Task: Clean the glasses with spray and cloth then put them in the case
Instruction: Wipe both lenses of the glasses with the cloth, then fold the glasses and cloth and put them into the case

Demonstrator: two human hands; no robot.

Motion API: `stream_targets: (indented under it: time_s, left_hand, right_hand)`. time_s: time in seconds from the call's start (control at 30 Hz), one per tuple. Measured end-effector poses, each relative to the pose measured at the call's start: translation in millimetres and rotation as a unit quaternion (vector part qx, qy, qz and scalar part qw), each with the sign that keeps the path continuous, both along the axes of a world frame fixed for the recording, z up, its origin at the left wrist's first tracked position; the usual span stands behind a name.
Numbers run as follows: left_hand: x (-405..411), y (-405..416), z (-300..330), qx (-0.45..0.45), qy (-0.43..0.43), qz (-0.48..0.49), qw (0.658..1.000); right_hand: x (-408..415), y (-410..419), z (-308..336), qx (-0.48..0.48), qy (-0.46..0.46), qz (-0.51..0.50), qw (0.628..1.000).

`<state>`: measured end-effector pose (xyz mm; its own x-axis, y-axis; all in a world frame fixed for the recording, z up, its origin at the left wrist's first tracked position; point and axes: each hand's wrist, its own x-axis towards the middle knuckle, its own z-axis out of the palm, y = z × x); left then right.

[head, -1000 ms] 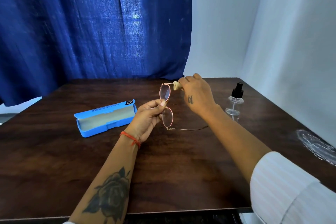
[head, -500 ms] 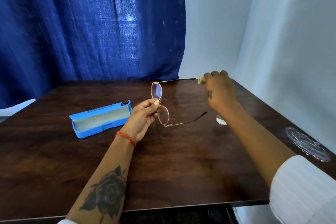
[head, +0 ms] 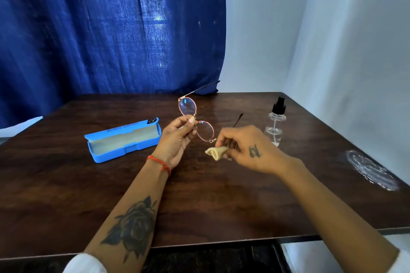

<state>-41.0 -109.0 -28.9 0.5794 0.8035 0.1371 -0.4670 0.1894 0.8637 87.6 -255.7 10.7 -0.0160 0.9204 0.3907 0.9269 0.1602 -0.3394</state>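
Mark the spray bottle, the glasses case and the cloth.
spray bottle (head: 275, 125): head view, clear body.
glasses case (head: 115, 154): head view, blue front wall.
cloth (head: 216, 152): head view, folded end.

Dark wood table (head: 199, 206) with a case, a bottle and a pale mark.

An open blue glasses case (head: 124, 139) lies left of centre; a clear spray bottle (head: 275, 124) with a black pump stands upright toward the right back; a whitish round smear (head: 370, 169) marks the right edge.

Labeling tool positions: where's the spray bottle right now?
Head view: the spray bottle stands upright on the table, right of centre near the far edge, just beyond the right hand holding the cloth.
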Motion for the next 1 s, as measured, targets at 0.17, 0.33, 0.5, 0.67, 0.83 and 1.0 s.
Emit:
stream_targets:
  time_s: [0.17, 0.33, 0.5, 0.67, 0.83, 1.0]
  left_hand:
    - [2.3, -1.3, 0.7, -0.013, -0.003, 0.016, 1.0]
    - [3.6, -0.5, 0.9, -0.041, -0.024, 0.013, 0.999]
    - [4.5, -1.9, 0.9, -0.068, -0.056, 0.0, 0.996]
    - [4.7, -4.5, 0.3, -0.071, -0.053, -0.018, 0.996]
    - [4.2, -3.7, 2.5, -0.056, -0.021, 0.013, 0.998]
    - [-1.3, 5.6, 7.7, -0.083, 0.02, 0.105, 0.991]
  right_hand:
    - [0.0, 6.3, -20.7, -0.111, -0.012, -0.003, 0.994]
    - [7.7, 2.3, -21.6, -0.06, 0.107, -0.04, 0.992]
    - [0.9, 14.5, -21.6, 0.07, 0.464, -0.192, 0.862]
    - [-14.8, 33.7, -19.5, 0.026, 0.728, -0.159, 0.666]
    - [-12.9, 44.8, -17.5, 0.084, 0.732, -0.156, 0.658]
    - [0.6, 47.0, -21.8, 0.117, 0.675, -0.161, 0.711]
